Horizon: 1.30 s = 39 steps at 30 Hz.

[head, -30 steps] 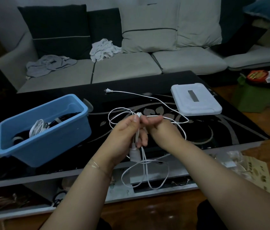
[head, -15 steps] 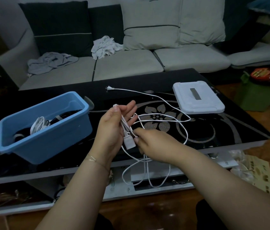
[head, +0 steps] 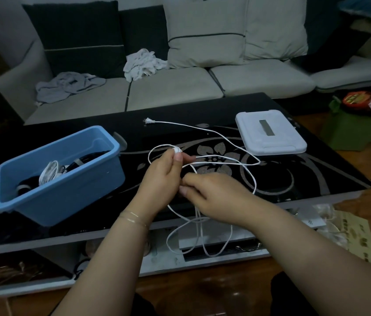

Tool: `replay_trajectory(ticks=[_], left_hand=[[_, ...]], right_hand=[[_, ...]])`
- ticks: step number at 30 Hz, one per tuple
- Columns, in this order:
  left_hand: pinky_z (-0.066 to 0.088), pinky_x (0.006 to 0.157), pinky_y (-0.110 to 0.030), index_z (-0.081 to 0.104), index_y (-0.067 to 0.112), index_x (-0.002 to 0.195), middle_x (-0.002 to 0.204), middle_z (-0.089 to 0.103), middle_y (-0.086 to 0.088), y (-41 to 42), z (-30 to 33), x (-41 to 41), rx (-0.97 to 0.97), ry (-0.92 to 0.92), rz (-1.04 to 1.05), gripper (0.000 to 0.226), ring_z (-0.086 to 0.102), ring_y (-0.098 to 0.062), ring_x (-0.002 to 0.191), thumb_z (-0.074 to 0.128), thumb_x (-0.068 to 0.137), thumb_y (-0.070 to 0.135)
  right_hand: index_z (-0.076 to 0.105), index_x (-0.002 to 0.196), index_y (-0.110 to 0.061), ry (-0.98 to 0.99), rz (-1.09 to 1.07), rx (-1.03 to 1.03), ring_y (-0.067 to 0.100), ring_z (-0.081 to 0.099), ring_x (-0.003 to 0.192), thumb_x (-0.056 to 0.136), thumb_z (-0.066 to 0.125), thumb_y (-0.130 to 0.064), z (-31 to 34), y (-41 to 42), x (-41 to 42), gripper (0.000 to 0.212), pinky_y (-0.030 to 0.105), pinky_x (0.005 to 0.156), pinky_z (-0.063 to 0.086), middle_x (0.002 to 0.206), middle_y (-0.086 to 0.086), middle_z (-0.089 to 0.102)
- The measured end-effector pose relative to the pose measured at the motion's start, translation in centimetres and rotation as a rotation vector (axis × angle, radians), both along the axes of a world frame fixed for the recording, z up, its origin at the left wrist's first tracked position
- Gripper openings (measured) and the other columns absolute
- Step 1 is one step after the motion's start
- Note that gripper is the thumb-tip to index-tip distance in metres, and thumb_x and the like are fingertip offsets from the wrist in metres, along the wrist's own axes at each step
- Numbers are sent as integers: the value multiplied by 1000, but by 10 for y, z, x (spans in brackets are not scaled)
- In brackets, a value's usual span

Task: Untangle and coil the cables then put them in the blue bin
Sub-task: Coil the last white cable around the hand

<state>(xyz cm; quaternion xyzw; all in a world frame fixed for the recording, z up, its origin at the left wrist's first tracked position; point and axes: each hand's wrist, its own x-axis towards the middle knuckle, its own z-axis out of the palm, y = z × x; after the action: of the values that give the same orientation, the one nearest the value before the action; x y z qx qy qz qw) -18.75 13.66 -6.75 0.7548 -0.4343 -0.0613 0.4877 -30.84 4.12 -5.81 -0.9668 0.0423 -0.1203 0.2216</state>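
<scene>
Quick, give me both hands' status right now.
Left hand: closed, gripping the white cable near its bulky end.
Right hand: closed, pinching the same cable lower down.

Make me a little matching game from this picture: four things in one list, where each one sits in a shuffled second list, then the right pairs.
Things:
1. blue plastic bin
2. white rectangular lid
3. white two-pin plug
4. crumpled white cloth

Places:
A. on the sofa seat
B. table's right side
C. table's left side, cables inside
D. table's far edge, at the cable's end

Pairs: 1-C, 2-B, 3-D, 4-A
</scene>
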Motion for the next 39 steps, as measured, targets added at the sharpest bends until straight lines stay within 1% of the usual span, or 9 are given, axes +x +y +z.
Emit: replay_trajectory(ticks=[3,5,8,13,23,26,29,35,39], left_hand=[[44,48,-25,63,20,89,61,64,6,1,3,-6,63,175,-114,33,57,-13,47,36,105,31],[36,44,-27,61,18,82,53,55,4,1,5,-7,102,243,-201,36,45,-17,40,36,105,29],[26,40,-19,59,13,78,49,55,-3,2,10,-11,100,399,-349,41,32,-12,38,34,105,32],[23,39,-15,66,7,86,50,29,3,2,11,-11,22,573,-464,52,21,-6,42,32,99,44],[26,39,-18,51,13,80,53,56,-1,2,7,-14,-169,605,-464,35,29,-6,34,33,99,38],[24,39,-18,62,9,89,45,44,2,1,5,-12,-227,691,-478,40,26,-6,35,35,99,36],[22,40,-21,71,8,97,43,37,5,1,5,-10,-231,738,-525,46,24,-7,37,35,99,36],[24,38,-17,69,7,104,55,49,-3,-2,4,-15,-391,757,-440,40,25,-3,35,40,100,34],[29,41,-13,57,2,116,108,73,-6,-2,12,-5,-554,821,-346,35,29,0,36,36,101,27]], right_hand=[[60,84,-30,-150,-86,-121,19,60,73,91,51,-46,6,-11,-4,20,30,59,36,71,-7,62],[51,70,-30,-210,-111,-145,16,55,66,85,56,-53,7,-17,-5,29,29,57,34,63,-10,56],[35,59,-29,-257,-189,-146,7,37,63,74,57,-66,13,-28,-5,45,27,53,24,58,-13,39],[56,76,-24,-271,-115,231,0,49,69,85,62,-45,7,-41,-1,24,21,59,37,72,-11,54],[54,79,-18,-214,-118,582,9,44,57,96,51,-35,-8,-51,13,25,30,60,38,62,-4,50],[53,70,-20,-237,-172,626,0,42,43,95,52,-39,-11,-47,18,31,18,50,33,48,-11,49],[49,60,-24,-255,-235,683,8,41,43,92,53,-46,-15,-43,20,39,26,51,33,44,-8,46],[59,83,-20,-223,-172,619,8,46,48,97,45,-39,-24,-27,23,28,31,54,39,49,-10,51],[49,100,-30,-17,-89,284,20,58,71,99,42,-34,-28,-21,22,8,41,67,49,76,-3,62]])
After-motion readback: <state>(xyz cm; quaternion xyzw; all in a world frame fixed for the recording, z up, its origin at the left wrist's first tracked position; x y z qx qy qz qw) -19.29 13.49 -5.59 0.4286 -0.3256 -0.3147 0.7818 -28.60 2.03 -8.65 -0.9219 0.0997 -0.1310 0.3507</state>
